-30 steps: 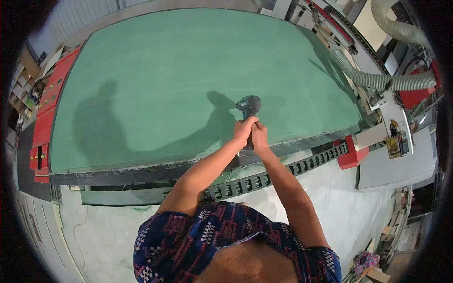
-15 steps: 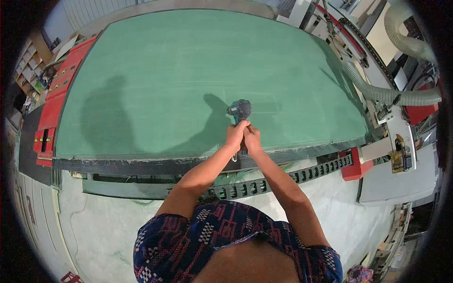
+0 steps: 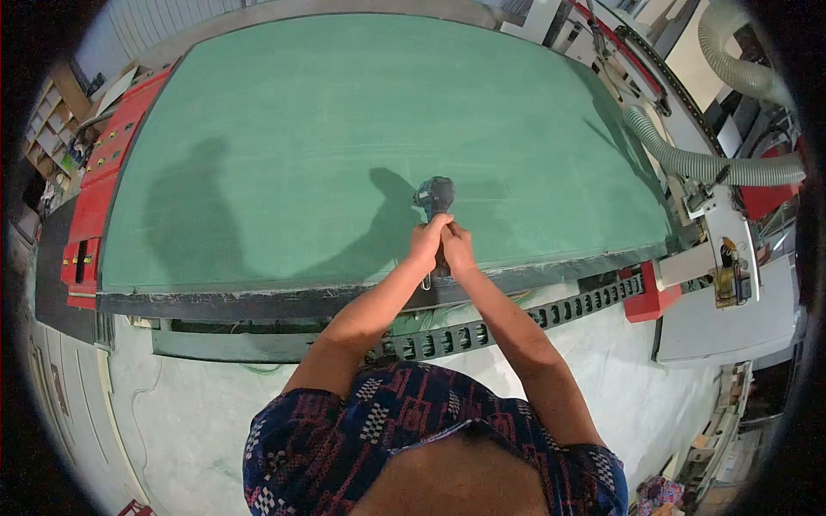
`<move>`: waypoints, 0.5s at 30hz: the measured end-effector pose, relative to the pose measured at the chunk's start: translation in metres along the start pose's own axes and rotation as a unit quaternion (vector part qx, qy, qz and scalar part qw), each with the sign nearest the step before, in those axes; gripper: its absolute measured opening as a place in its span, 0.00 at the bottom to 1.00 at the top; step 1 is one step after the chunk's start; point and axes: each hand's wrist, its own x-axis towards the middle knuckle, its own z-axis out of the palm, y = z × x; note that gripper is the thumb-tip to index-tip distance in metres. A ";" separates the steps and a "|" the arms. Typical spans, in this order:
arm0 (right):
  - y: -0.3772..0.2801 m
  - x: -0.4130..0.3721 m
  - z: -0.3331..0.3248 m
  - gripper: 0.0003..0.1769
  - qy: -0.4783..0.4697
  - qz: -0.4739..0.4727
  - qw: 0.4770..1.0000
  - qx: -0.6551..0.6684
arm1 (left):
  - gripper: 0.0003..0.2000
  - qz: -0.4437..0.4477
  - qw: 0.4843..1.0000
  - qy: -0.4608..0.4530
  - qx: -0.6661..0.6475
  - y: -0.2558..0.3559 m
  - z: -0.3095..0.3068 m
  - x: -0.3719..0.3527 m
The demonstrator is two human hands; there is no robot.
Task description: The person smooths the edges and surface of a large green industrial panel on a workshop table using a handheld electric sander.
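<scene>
Broad green bed (image 3: pixel 344 103), dark scuffed front edge (image 3: pixel 241 305), shadows (image 3: pixel 194 206) on surface.

Workshop: 1 large green machine bed (image 3: pixel 344 112) with red side panels (image 3: pixel 101 185), ribbed hose (image 3: pixel 714 165), black cable chain (image 3: pixel 482 334); cluttered shelving (image 3: pixel 53 120) at far left, pale dusty floor (image 3: pixel 215 413) below.

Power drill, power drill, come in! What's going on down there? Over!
Left hand and right hand both gripping. Power drill upper part over green tabletop; contact can't be told. Ridged hose far right, not in the way. Over.
</scene>
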 end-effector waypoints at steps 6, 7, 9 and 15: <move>0.010 0.004 0.000 0.16 0.006 -0.010 1.000 0.003 | 0.26 -0.023 0.998 -0.019 0.046 -0.008 -0.009 0.014; 0.008 0.003 -0.001 0.16 0.007 -0.005 1.000 -0.001 | 0.25 -0.018 0.999 -0.013 0.049 -0.010 -0.009 0.016; 0.006 -0.001 -0.001 0.16 0.008 -0.001 1.000 0.001 | 0.23 -0.006 0.998 0.000 0.056 -0.016 -0.010 0.020; 0.005 -0.032 -0.019 0.15 0.004 -0.034 0.999 0.008 | 0.15 0.047 0.997 -0.029 0.061 -0.029 -0.003 -0.009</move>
